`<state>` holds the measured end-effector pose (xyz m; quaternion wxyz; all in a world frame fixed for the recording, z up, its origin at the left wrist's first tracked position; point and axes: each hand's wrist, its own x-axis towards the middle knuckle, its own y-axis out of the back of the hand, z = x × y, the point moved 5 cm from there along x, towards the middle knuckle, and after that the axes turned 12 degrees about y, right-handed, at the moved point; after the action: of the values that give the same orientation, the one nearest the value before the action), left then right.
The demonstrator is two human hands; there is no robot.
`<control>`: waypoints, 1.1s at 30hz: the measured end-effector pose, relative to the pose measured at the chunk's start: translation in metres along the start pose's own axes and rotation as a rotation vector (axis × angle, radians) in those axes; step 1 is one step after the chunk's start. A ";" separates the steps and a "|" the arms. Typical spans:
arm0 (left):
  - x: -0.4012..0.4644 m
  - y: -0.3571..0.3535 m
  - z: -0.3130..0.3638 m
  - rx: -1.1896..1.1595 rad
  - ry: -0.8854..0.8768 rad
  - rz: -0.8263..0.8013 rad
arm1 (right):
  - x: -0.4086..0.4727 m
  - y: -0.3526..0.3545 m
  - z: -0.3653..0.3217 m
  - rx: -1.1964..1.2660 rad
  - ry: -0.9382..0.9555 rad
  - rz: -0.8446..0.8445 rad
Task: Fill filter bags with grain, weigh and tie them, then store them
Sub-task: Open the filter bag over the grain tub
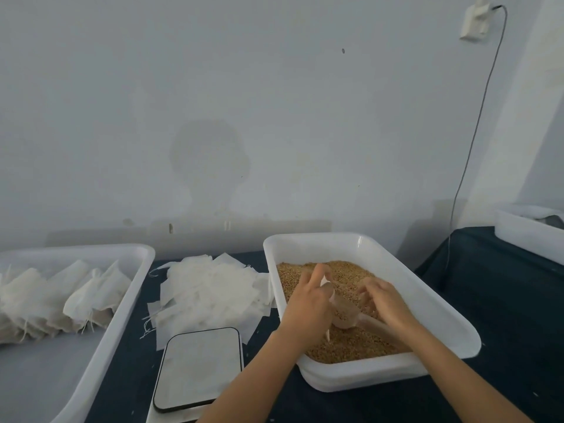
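Note:
A white tub (pixel 427 303) at centre right holds tan grain (pixel 351 346). Over the grain my left hand (pixel 308 303) holds a thin filter bag (pixel 343 314) that is partly filled. My right hand (pixel 384 299) grips what looks like a clear scoop (pixel 370 322), its end at the bag; motion blur hides the detail. A loose pile of empty filter bags (pixel 210 291) lies on the dark table left of the tub. A flat scale (pixel 200 366) sits in front of that pile. Filled, tied bags (pixel 61 297) lie in a white tray (pixel 134 288) at the left.
The table has a dark cover (pixel 503 315). Another white tub (pixel 525 236) stands at the far right. A cable (pixel 476 126) hangs down the wall from a socket to the table's back right. The wall runs close behind the trays.

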<state>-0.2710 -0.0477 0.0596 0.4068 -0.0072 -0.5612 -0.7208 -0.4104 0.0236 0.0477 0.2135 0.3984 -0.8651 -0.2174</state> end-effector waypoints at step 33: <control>0.013 -0.018 -0.011 0.017 0.010 -0.241 | -0.001 0.099 -0.072 -1.086 0.371 -0.226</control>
<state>-0.2857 -0.0630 0.0472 0.3201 0.0674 -0.5620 -0.7597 -0.4295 0.0675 0.1600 0.5103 0.3534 -0.5301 -0.5776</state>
